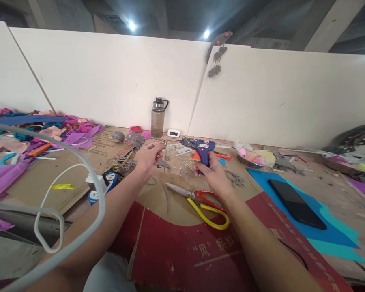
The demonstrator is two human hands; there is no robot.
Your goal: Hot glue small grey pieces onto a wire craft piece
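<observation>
My right hand [211, 170] is wrapped round the handle of a dark blue hot glue gun [203, 152], its nozzle pointing left toward my other hand. My left hand [150, 157] pinches a thin grey wire [165, 174] that hangs down toward the cardboard. A small yellow piece [164, 144] shows at the wire's top, by my fingertips. The nozzle and the yellow piece are apart. Below my hands lies a pair of scissors [197, 198] with one red and one yellow handle, blades toward the left.
Under the work is a red and brown cardboard sheet [170, 251]. A bottle [157, 121] and small digital clock [173, 133] stand at the back. Right lie a phone [296, 205] and blue sheets [331, 231]; left, fabric scraps [82, 136], a power strip [112, 180] and a white cable [100, 198].
</observation>
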